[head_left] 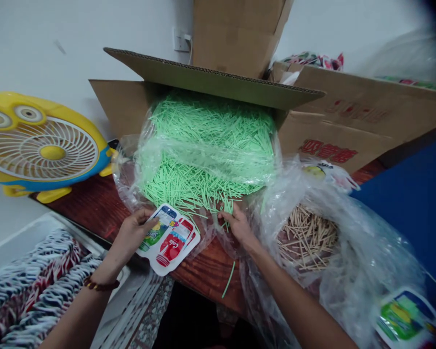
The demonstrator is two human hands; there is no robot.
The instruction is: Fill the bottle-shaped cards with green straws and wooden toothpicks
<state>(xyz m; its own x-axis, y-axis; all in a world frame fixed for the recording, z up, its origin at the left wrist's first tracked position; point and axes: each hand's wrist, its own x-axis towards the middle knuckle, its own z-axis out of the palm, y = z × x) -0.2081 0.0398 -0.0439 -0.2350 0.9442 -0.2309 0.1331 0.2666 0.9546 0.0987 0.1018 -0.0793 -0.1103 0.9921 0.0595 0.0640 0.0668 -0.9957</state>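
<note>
My left hand (134,230) grips flat printed packets (172,242) by their left edge, thumb on top. Their fronts show a green lemon drink and a red cola drink; at least two seem to overlap. At the front of a spilled heap of thin green sticks (203,121), my right hand (238,220) is closed on a small bunch of green sticks (227,208). The heap lies in a clear plastic bag inside a cardboard box (218,80) tipped toward me. One loose green stick (228,279) rests on the dark wooden table (203,276).
A yellow fan (53,150) stands at left, above a white bin (29,237) filled with rows of packets. On the right, tan sticks (308,237) lie in clear plastic (370,257), with another packet (403,317) near the corner. Behind stands a cardboard carton (349,121).
</note>
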